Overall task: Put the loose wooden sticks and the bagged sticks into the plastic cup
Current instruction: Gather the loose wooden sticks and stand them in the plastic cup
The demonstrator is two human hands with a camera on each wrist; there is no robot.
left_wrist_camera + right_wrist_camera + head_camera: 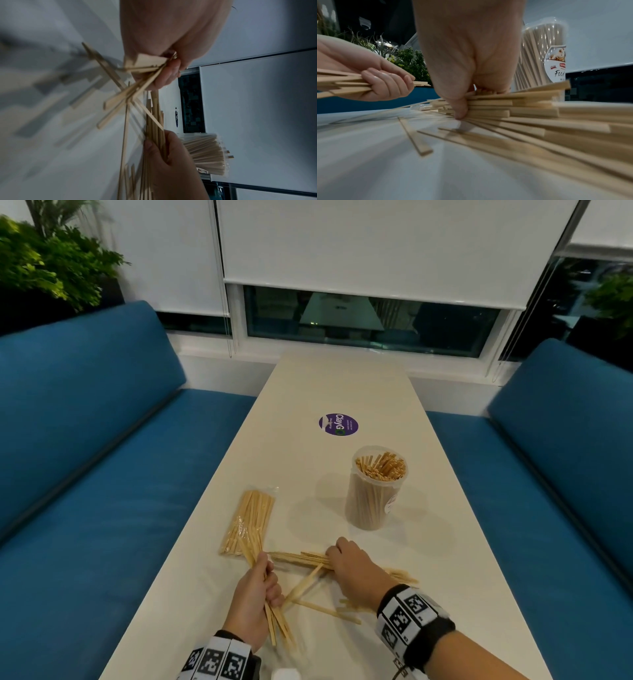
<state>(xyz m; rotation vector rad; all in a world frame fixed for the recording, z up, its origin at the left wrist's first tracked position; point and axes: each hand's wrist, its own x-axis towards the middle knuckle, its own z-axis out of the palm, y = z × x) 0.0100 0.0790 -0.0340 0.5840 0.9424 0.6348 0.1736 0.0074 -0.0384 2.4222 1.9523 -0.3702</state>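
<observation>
A clear plastic cup (375, 491) packed with wooden sticks stands upright on the white table (335, 392). A clear bag of sticks (248, 522) lies flat to its left. My left hand (255, 601) grips a fanned bundle of loose sticks (277, 625) near the front edge. My right hand (349, 565) pinches a flat pile of loose sticks (298, 558) against the table, thumb (460, 108) on one side. Other loose sticks (325, 609) lie scattered between the hands. In the right wrist view the cup (541, 56) rises just behind the pile (530, 112).
Blue padded benches (85, 474) run along both long sides of the table. A round purple sticker (338, 424) lies beyond the cup. A window with white blinds (370, 244) stands at the far end, and a green plant (44, 265) at far left.
</observation>
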